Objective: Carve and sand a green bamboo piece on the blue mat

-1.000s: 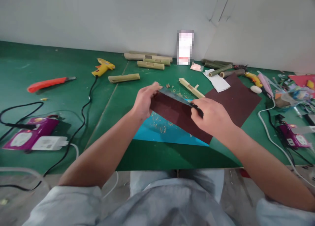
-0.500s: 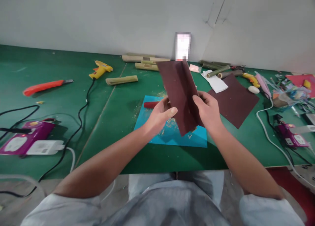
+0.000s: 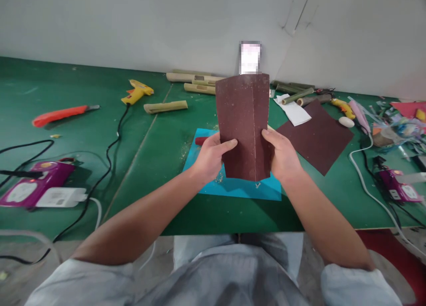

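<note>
I hold a dark brown sheet of sandpaper (image 3: pixel 242 119) upright in front of me, creased down its middle. My left hand (image 3: pixel 211 157) grips its lower left edge, thumb across the front. My right hand (image 3: pixel 282 157) grips the lower right edge. Below the sheet lies a blue mat (image 3: pixel 233 186) dusted with shavings, with a red handle (image 3: pixel 201 141) showing at its left side.
A second brown sandpaper sheet (image 3: pixel 316 137) lies at right. Bamboo pieces (image 3: pixel 166 106) and a yellow glue gun (image 3: pixel 136 92) sit farther back. An orange utility knife (image 3: pixel 60 115), a purple power strip (image 3: pixel 36 188) and cables lie at left. Craft clutter (image 3: pixel 399 128) fills the right edge.
The sandpaper was lying low over the mat with a dark blade-like thing along it; now both hands have lifted it and turned it upright, folded along a crease.
</note>
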{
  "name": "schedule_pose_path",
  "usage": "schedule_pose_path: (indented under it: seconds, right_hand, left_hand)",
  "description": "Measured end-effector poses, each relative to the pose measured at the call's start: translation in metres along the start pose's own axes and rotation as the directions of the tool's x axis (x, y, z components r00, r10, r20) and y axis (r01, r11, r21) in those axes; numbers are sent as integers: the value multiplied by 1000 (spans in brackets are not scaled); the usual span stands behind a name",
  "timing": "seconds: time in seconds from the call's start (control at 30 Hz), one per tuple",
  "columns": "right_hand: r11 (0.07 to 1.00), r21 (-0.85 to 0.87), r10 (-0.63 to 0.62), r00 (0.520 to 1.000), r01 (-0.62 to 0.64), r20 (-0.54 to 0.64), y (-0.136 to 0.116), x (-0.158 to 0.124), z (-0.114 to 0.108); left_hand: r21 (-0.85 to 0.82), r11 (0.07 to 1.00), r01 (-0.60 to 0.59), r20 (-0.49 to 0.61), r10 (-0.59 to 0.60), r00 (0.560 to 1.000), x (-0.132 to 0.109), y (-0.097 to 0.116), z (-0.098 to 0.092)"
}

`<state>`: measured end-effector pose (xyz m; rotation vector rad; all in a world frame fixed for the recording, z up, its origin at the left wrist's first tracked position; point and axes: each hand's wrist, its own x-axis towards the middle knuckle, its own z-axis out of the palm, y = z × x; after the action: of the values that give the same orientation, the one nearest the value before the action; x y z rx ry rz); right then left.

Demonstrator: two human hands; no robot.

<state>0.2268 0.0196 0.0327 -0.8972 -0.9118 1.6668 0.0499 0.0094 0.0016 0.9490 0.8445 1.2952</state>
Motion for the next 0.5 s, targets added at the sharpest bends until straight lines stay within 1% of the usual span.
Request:
schedule_pose_path:
  seconds: [0.07, 0.13, 0.2, 0.27, 0.33, 0.43, 0.5]
  right_hand:
    - [998, 40, 41, 998, -43, 44, 5, 2, -1]
    - [994, 72, 79, 995, -83, 62, 9, 2, -1]
    - [989, 92, 106, 990, -114, 88, 10, 0, -1]
    - [988, 81, 117, 984, -129, 132, 10, -1, -3]
    - [992, 8, 123, 978, -126, 170, 10, -2, -7]
    - [981, -169, 125, 973, -92, 195, 12, 0, -14]
    - [976, -214, 85, 979, -44, 186, 15, 2, -17]
  left_hand:
    - [-3, 1000, 10, 16, -10, 1000, -1, 0, 1]
    - [0, 1000, 12, 13, -12, 1000, -2, 0, 2]
    - [6, 1000, -1, -19, 1, 1000, -1, 1, 2]
    - [8, 999, -31, -76, 32, 997, 1, 4, 0]
    - [5, 998, -67, -130, 67, 989, 5, 8, -3]
    - [10, 994, -110, -193, 110, 975, 10, 14, -10]
    - [25, 994, -109, -218, 112, 969, 11, 14, -12]
